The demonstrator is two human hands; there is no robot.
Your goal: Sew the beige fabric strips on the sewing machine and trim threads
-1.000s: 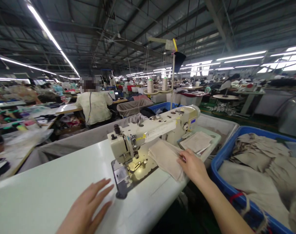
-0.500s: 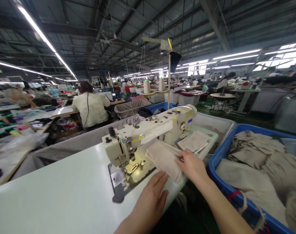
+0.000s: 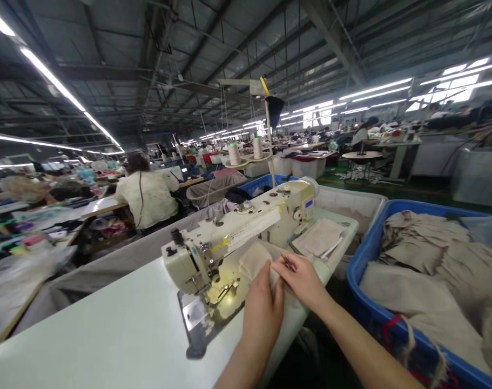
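Note:
On the sewing table (image 3: 120,319), beige fabric pieces (image 3: 254,258) lie beside the needle area of a cream sewing machine (image 3: 246,224). My left hand (image 3: 264,302) is closed on the near edge of this fabric, thumb and fingers pinching it. Right beside it, my right hand (image 3: 302,278) meets the same edge with its fingertips. A slim, dark metal tool (image 3: 287,263), perhaps thread snips, sits in my right hand's curled fingers. The fingers partly hide both the tool and the fabric edge.
More beige pieces (image 3: 321,237) lie by the machine's right end. A blue basket (image 3: 353,270) of beige fabric stands at the right. Thread cones (image 3: 234,155) rise behind the machine. A co-worker (image 3: 146,194) sits farther back at the left.
My left hand has moved up and right from the table onto the fabric edge and closed. My right hand has shifted left beside it. The fabric's near edge is now lifted.

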